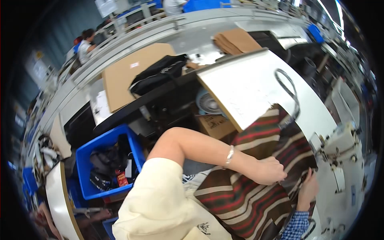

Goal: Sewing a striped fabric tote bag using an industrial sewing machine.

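Observation:
A large piece of striped fabric (248, 192) in brown, red, green and cream spreads over my lap and up onto the white tabletop. My left hand (270, 171), with a bracelet at the wrist, is closed in a fist on the fabric near its right side. Just right of it, my right hand (308, 188), below a blue checked sleeve, pinches the fabric's right edge between thumb and fingers. From the fabric's far end a dark looped strap (289, 86) lies on the table; how the two join cannot be made out.
A sewing machine (343, 140) stands right of my hands. The white tabletop (244, 86) lies ahead. A blue bin (82, 160) of mixed items sits at left. Farther off are a cardboard sheet (132, 72), a black bag (160, 73), brown fabric (236, 41) and a fan (209, 103).

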Tool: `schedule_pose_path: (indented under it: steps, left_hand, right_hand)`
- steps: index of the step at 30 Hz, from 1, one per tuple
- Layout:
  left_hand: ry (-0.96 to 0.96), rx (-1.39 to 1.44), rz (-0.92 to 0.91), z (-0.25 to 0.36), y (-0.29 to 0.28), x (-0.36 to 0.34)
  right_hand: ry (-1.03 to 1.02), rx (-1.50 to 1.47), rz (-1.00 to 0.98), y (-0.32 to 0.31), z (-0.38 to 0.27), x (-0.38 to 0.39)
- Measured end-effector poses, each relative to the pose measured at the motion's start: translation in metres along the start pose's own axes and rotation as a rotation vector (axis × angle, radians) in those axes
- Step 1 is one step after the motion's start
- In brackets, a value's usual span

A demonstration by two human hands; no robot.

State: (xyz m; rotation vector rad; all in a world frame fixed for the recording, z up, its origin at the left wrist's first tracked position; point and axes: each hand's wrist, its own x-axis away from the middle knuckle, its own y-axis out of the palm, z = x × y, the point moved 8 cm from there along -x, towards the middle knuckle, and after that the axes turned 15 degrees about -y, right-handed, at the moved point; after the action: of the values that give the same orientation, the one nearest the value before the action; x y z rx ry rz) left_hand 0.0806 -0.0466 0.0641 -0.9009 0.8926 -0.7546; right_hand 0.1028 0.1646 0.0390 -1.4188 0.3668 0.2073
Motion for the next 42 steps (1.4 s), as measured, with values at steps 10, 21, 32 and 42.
schedule_pose_path:
  steps: [10, 21, 32, 42]
  left_hand:
    - [0.079, 0.105, 0.018, -0.016, 0.017, -0.026]
    - [0.078, -0.384, -0.113, 0.001, 0.026, 0.016]
    - [0.346, -0.58, 0.096, -0.002, 0.031, 0.032]
    - [0.323, -0.127, -0.121, -0.017, -0.018, 0.007]
  right_hand:
    - [-0.114, -0.121, -0.057, 0.006, -0.007, -0.015]
    - [0.014, -0.108, 0.079, -0.01, -0.004, -0.009]
    - [-0.199, -0.461, 0.061, -0.09, -0.071, 0.053]
    - [-0.316, 0.03, -0.266, -0.059, -0.075, 0.097]
